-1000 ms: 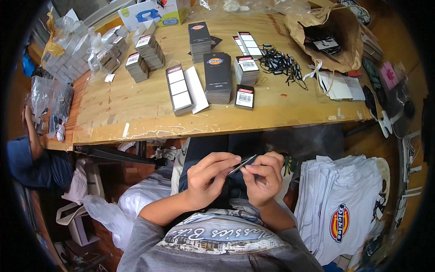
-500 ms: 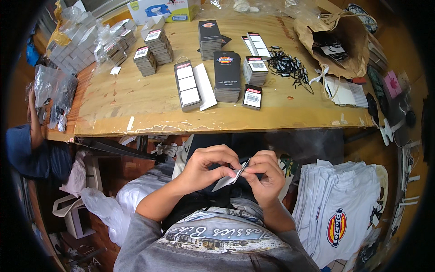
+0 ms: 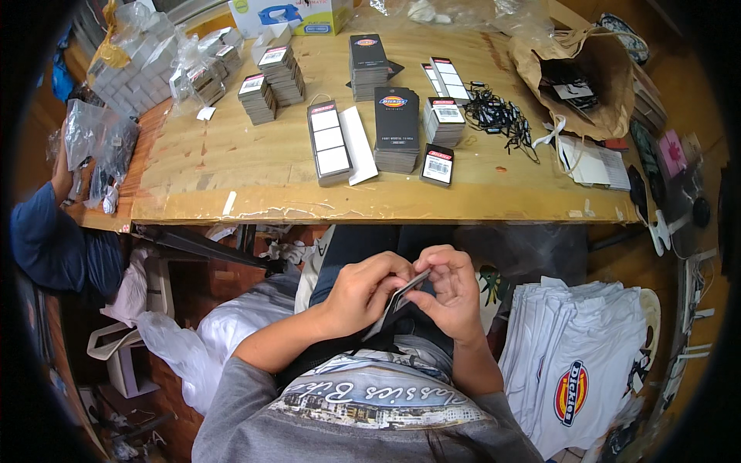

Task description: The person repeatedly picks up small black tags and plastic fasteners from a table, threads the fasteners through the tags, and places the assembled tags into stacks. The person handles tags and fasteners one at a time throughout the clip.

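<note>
Over my lap, my left hand [image 3: 361, 292] and my right hand [image 3: 451, 293] pinch a few thin hang tags [image 3: 409, 288] from both sides. The tags are tilted, with dark edges and a pale face; the fingers partly hide them. On the table ahead stands a stack of long black hang tags [image 3: 397, 127]. To its left lie a tag with white panels [image 3: 330, 143] and a blank white card [image 3: 359, 147]. To its right are a stack of small tags [image 3: 444, 119], a small barcode tag [image 3: 437, 165] and a pile of black tag strings [image 3: 498, 116].
The table's front edge [image 3: 386, 214] runs just beyond my hands. A brown paper bag [image 3: 602, 100] stands at the right, above folded white shirts [image 3: 571, 363] beside me. More tag stacks [image 3: 282, 73] sit farther left. At the far left, another person's sleeve [image 3: 65, 247] shows.
The tags between my hands have turned, showing more of their dark edges. My right hand has turned and its fingers sit higher. The view has shifted slightly.
</note>
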